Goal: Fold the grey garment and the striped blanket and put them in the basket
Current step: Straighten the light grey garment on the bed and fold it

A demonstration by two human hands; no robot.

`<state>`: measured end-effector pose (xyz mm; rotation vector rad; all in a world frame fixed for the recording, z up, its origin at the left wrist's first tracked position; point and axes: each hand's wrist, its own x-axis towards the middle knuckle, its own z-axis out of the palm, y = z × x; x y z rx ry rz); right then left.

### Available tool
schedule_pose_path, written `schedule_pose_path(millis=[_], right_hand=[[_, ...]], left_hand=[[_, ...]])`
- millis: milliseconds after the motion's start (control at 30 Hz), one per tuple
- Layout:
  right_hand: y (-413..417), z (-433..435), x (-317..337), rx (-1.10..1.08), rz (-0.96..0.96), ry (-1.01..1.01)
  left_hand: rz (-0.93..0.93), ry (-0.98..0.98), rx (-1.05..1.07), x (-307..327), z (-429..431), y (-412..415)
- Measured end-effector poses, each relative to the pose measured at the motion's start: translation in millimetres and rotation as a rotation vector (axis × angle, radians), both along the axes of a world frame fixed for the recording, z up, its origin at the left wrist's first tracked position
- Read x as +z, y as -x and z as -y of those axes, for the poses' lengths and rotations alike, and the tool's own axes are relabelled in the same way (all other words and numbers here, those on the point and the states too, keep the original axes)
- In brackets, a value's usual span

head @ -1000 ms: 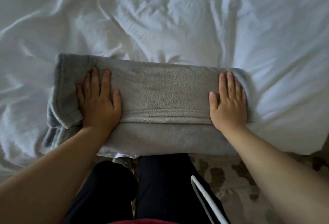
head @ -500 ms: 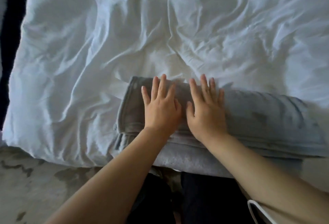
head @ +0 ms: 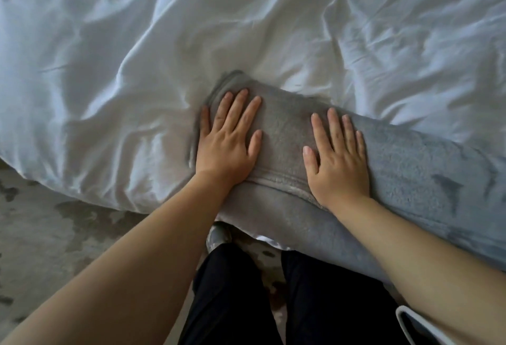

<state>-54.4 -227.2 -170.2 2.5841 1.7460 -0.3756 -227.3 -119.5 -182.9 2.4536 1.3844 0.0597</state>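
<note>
The grey garment [head: 284,131] is a soft fleece piece folded into a long band along the near edge of the bed, running from the centre off to the right. My left hand [head: 227,139] lies flat on its left end, fingers apart, palm down. My right hand [head: 336,158] presses flat on the band a short way to the right. Neither hand grips the cloth. A stitched hem runs between the wrists. No striped blanket or basket is in view.
A rumpled white bed sheet [head: 137,57] covers the bed behind and to the left of the garment. A mottled grey carpet [head: 54,235] lies below the bed edge at lower left. My dark trouser legs [head: 246,303] stand against the bed.
My hands were side by side on the left end; now they are spread a little apart, and the view has shifted left. A second ago they pressed the two far ends.
</note>
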Motion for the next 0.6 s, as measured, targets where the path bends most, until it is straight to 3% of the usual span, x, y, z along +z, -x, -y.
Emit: schedule_pose_path(millis=[433, 600], right_hand=[[-108, 119, -10, -0.350, 0.097, -0.074], [-117, 135, 14, -0.364, 0.062, 0.058]], left_hand=[[-0.077, -0.027, 0.019, -21, 7, -10], [-0.164, 0.049, 0.025, 7, 8, -16]])
